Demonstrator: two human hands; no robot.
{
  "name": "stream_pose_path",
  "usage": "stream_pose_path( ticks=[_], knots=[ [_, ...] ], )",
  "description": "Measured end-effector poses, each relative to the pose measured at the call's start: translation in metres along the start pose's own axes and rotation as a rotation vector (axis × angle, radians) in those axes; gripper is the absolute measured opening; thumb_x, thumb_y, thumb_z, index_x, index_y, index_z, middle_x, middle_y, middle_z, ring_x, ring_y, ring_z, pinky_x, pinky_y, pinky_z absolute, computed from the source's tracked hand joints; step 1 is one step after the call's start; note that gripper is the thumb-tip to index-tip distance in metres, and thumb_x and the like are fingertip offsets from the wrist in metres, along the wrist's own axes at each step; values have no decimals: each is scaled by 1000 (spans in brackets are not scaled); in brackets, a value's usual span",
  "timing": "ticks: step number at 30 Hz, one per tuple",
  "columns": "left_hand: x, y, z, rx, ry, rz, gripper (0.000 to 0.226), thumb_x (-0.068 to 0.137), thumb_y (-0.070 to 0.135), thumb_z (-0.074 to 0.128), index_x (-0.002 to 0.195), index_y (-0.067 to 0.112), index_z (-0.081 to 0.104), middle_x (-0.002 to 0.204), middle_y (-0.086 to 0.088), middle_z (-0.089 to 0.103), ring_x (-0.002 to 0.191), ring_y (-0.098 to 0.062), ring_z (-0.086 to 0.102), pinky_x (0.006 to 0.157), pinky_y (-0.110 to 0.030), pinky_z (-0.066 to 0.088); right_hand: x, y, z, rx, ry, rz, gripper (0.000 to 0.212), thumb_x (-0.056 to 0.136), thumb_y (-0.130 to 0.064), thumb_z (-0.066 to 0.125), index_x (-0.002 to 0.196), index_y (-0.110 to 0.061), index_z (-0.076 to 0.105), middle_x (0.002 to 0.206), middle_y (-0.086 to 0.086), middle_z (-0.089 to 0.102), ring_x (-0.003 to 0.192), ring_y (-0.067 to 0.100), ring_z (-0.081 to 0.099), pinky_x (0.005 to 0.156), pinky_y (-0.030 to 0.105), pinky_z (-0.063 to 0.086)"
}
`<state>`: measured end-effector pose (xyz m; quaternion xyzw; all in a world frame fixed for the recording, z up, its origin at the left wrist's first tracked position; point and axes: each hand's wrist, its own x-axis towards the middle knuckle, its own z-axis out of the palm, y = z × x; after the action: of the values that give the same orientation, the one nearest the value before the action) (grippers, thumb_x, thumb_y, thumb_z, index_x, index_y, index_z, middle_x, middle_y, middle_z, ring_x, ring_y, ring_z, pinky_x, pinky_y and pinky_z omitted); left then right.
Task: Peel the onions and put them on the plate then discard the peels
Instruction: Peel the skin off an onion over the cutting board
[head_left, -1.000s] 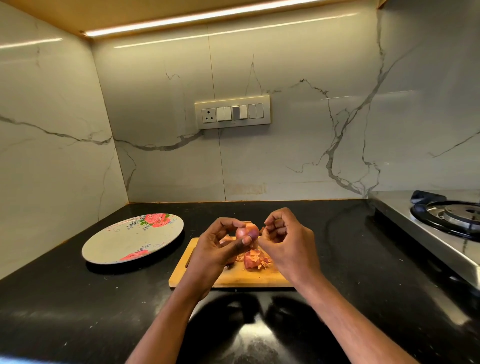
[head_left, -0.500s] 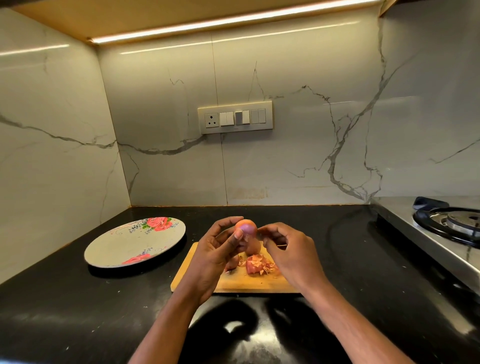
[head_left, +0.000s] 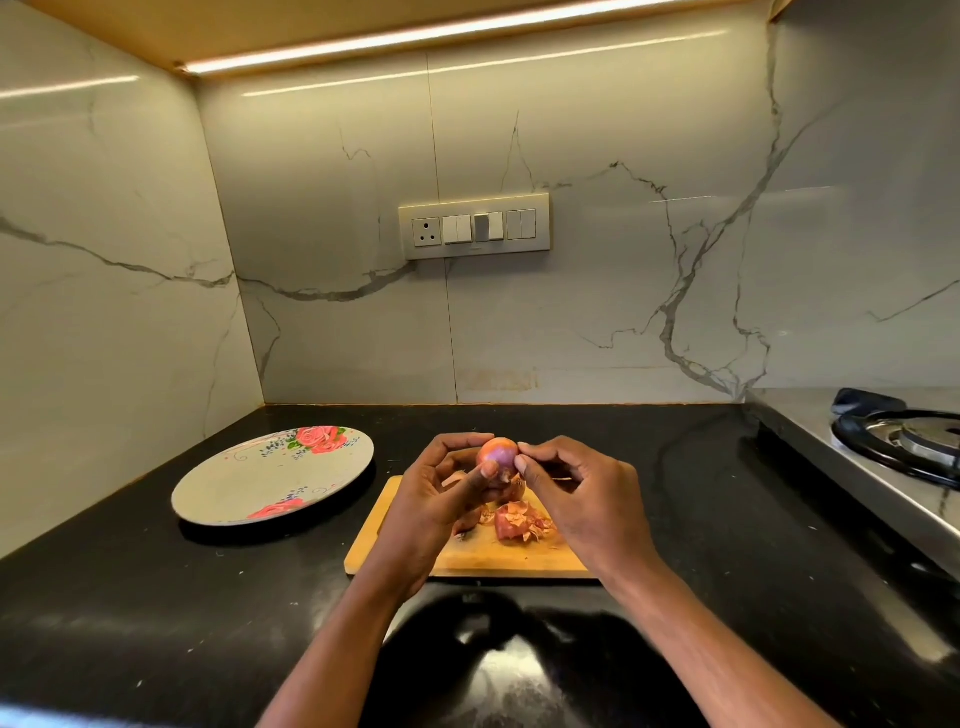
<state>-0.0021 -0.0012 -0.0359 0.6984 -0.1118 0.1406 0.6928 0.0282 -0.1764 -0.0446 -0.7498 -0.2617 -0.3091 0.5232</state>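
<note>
My left hand (head_left: 441, 499) grips a small pinkish onion (head_left: 497, 453) between thumb and fingers, held above the wooden cutting board (head_left: 467, 558). My right hand (head_left: 576, 493) pinches at the onion's right side with thumb and forefinger. A heap of reddish onion peels (head_left: 522, 522) lies on the board under my hands. The round grey plate (head_left: 249, 483) with rose prints sits on the counter left of the board, with nothing on it.
The black counter (head_left: 156, 613) runs into a marble corner at back left. A steel gas stove (head_left: 893, 447) with a burner stands at the right. A switch panel (head_left: 475, 226) is on the back wall.
My right hand dropped toward the board, then came back up to the onion's side. The left hand raised the onion slightly.
</note>
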Motion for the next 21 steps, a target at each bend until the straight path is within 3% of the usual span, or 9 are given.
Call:
stream_pose_path(
  ticks=[9,15,21],
  knots=[
    [-1,-1,-1,-19,-19,-1,39,87,20,70,125,16,61,116,-4,71,108,-23,71,87,-33,59,-1,1,0,-30,-7,-9,16,87,-25,77,101,-18,79,90,-10,77,87,-2,70,74,11,55],
    [0,-3,-3,2,-33,-16,38,88,22,69,125,19,62,119,-2,70,114,-23,68,96,-41,57,0,2,0,-24,21,25,9,87,-18,78,96,-17,79,82,-11,75,81,-1,70,70,11,55],
    [0,-1,-1,-64,-12,-6,40,87,21,69,125,16,61,116,-3,71,107,-23,71,89,-35,59,1,-3,-2,70,-49,74,17,91,-30,73,105,-21,77,91,-14,75,88,-2,69,72,11,53]
  ],
)
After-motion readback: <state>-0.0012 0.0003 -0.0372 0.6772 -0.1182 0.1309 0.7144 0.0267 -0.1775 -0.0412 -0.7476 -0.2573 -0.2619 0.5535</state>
